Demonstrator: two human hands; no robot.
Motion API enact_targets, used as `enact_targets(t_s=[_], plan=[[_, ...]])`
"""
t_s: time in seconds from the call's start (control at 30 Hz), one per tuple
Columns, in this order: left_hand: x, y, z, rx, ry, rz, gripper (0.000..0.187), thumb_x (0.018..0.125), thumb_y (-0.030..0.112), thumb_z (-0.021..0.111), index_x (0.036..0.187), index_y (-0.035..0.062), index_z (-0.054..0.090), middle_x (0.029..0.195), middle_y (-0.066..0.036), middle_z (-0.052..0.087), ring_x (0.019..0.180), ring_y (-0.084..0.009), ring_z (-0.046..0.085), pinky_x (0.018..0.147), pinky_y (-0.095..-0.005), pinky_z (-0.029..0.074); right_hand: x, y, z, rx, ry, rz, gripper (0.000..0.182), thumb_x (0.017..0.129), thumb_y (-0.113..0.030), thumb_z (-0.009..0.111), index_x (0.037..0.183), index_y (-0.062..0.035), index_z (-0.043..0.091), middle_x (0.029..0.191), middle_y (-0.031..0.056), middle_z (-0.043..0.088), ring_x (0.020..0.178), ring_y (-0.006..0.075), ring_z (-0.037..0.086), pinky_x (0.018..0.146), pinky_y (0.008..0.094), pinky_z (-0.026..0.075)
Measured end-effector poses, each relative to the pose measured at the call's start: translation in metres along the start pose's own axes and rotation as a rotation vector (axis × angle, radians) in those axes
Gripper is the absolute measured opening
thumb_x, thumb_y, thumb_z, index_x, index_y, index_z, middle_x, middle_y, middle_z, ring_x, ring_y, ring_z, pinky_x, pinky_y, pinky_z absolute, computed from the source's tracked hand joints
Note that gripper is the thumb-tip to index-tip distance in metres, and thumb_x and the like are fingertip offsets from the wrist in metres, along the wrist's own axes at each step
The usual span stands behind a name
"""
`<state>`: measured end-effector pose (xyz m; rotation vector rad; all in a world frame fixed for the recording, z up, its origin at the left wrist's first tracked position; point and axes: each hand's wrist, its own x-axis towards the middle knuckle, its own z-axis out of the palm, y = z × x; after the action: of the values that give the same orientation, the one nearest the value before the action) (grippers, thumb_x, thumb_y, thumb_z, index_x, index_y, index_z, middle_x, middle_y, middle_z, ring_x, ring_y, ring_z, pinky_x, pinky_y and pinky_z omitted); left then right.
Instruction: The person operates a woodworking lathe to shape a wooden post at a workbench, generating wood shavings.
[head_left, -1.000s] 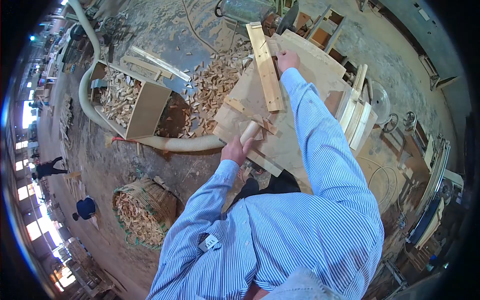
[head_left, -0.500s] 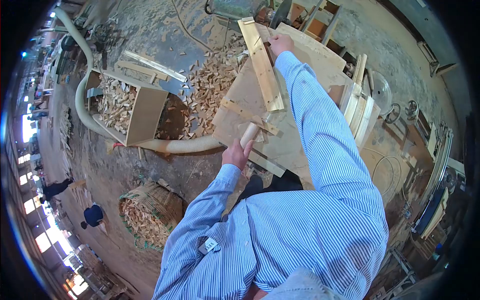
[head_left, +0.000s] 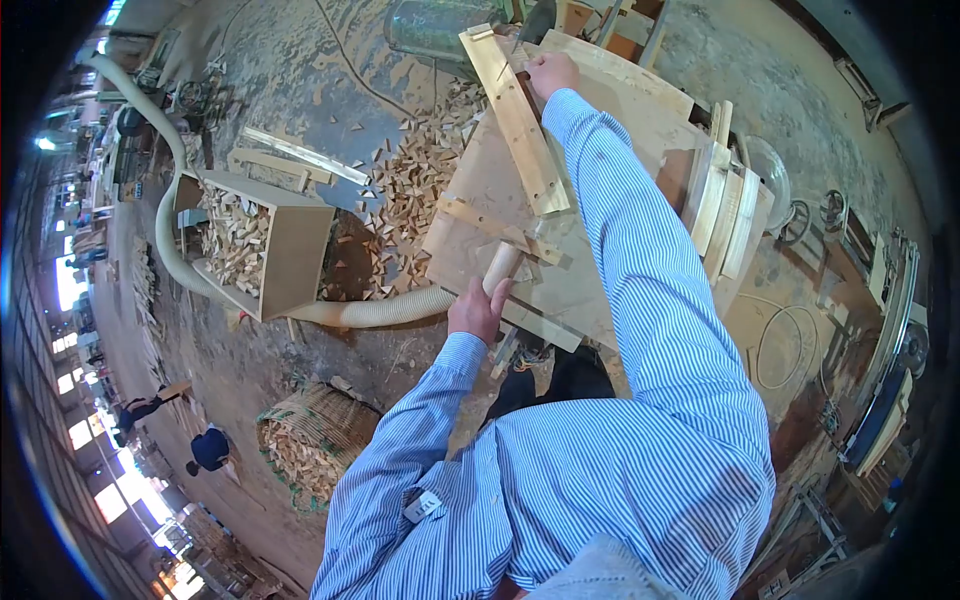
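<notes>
My left hand (head_left: 478, 312) is closed around the near end of a pale wooden cylinder (head_left: 503, 264) at the front edge of a broad wooden worktop (head_left: 610, 270). Stretched far across that worktop, my right hand (head_left: 552, 73) has its fingers curled at the far end of a long wooden board (head_left: 520, 130). What those fingers hold, if anything, I cannot make out. Close beyond them stands a dark round disc (head_left: 539, 20), partly cut off by the view. A narrow wooden strip (head_left: 480, 222) lies across the worktop, just past the cylinder.
Wood offcuts (head_left: 405, 195) lie heaped on the floor left of the worktop. Further left are an offcut-filled wooden box (head_left: 298, 250) and a ribbed hose (head_left: 385, 308). A wicker basket (head_left: 335, 420) of scraps stands nearer. Curved wood pieces (head_left: 735, 225) rest at right. Another person (head_left: 210, 449) is far left.
The view has shifted slightly, so the floor items appear displaced. My right hand sits a little higher and further left in the picture; my left hand keeps its hold on the cylinder.
</notes>
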<state>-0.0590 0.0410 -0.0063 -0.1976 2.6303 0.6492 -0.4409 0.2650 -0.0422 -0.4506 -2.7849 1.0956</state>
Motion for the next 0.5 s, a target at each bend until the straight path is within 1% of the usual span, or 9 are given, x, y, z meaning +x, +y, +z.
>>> enact_targets(t_s=[0.07, 0.13, 0.23, 0.3, 0.33, 0.4, 0.47, 0.5], plan=[[0.004, 0.006, 0.000, -0.003, 0.005, -0.005, 0.063, 0.101, 0.062, 0.049, 0.098, -0.0006, 0.055, 0.082, -0.030, 0.069, 0.081, -0.0503, 0.068, 0.072, -0.0581, 0.053, 0.013, 0.008, 0.006, -0.019, 0.020, -0.023, 0.027, 0.086, -0.038, 0.075, 0.089, -0.0117, 0.080, 0.092, 0.0109, 0.077, 0.089, 0.0304, 0.072, 0.083, 0.0418, 0.055], [0.008, 0.011, 0.000, -0.020, -0.002, -0.028, 0.064, 0.101, 0.062, 0.050, 0.103, -0.0014, 0.056, 0.089, -0.032, 0.067, 0.086, -0.0507, 0.066, 0.075, -0.0575, 0.051, 0.018, 0.010, 0.008, -0.038, 0.042, -0.054, 0.027, 0.086, -0.039, 0.074, 0.089, -0.0122, 0.080, 0.092, 0.0108, 0.077, 0.089, 0.0308, 0.072, 0.083, 0.0420, 0.055], [0.011, 0.016, -0.001, -0.022, -0.017, -0.044, 0.064, 0.101, 0.062, 0.050, 0.104, -0.0017, 0.055, 0.090, -0.032, 0.067, 0.087, -0.0518, 0.065, 0.076, -0.0581, 0.051, 0.018, 0.006, 0.002, 0.007, 0.050, -0.029, 0.028, 0.085, -0.040, 0.076, 0.090, -0.0127, 0.080, 0.090, 0.0112, 0.076, 0.089, 0.0306, 0.072, 0.083, 0.0416, 0.055], [0.009, 0.017, -0.002, -0.027, -0.003, -0.045, 0.065, 0.101, 0.062, 0.050, 0.104, -0.0021, 0.055, 0.092, -0.033, 0.067, 0.088, -0.0520, 0.065, 0.077, -0.0581, 0.051, 0.010, 0.001, 0.003, 0.101, 0.084, 0.071, 0.030, 0.083, -0.041, 0.077, 0.090, -0.0117, 0.080, 0.090, 0.0119, 0.076, 0.089, 0.0304, 0.073, 0.082, 0.0421, 0.056], [0.008, 0.016, -0.001, -0.027, 0.005, -0.041, 0.065, 0.101, 0.062, 0.050, 0.104, -0.0025, 0.056, 0.093, -0.033, 0.067, 0.088, -0.0522, 0.065, 0.077, -0.0580, 0.051, 0.006, -0.001, 0.003, 0.102, 0.079, 0.063, 0.030, 0.083, -0.041, 0.077, 0.090, -0.0117, 0.080, 0.090, 0.0119, 0.076, 0.089, 0.0304, 0.073, 0.082, 0.0421, 0.056], [0.008, 0.014, -0.001, -0.031, 0.013, -0.036, 0.065, 0.100, 0.062, 0.051, 0.105, -0.0023, 0.057, 0.094, -0.033, 0.067, 0.090, -0.0520, 0.065, 0.078, -0.0575, 0.052, -0.003, -0.005, 0.002, 0.090, 0.162, 0.113, 0.028, 0.080, -0.037, 0.078, 0.088, -0.0110, 0.080, 0.091, 0.0131, 0.077, 0.087, 0.0310, 0.073, 0.080, 0.0428, 0.056], [0.005, 0.012, -0.001, -0.047, 0.041, -0.058, 0.065, 0.099, 0.063, 0.052, 0.105, -0.0022, 0.058, 0.095, -0.033, 0.068, 0.091, -0.0518, 0.066, 0.079, -0.0570, 0.052, -0.008, -0.003, -0.006, 0.175, 0.076, 0.116, 0.024, 0.079, -0.032, 0.077, 0.091, -0.0110, 0.081, 0.091, 0.0136, 0.077, 0.086, 0.0288, 0.074, 0.078, 0.0431, 0.056], [0.002, 0.012, -0.002, -0.072, 0.023, -0.058, 0.065, 0.098, 0.063, 0.054, 0.106, -0.0016, 0.059, 0.096, -0.033, 0.068, 0.093, -0.0515, 0.066, 0.080, -0.0563, 0.052, -0.015, 0.000, -0.007, 0.357, 0.086, 0.153, 0.023, 0.080, -0.028, 0.076, 0.089, -0.0077, 0.081, 0.083, 0.0113, 0.076, 0.080, 0.0217, 0.072, 0.073, 0.0399, 0.055]])
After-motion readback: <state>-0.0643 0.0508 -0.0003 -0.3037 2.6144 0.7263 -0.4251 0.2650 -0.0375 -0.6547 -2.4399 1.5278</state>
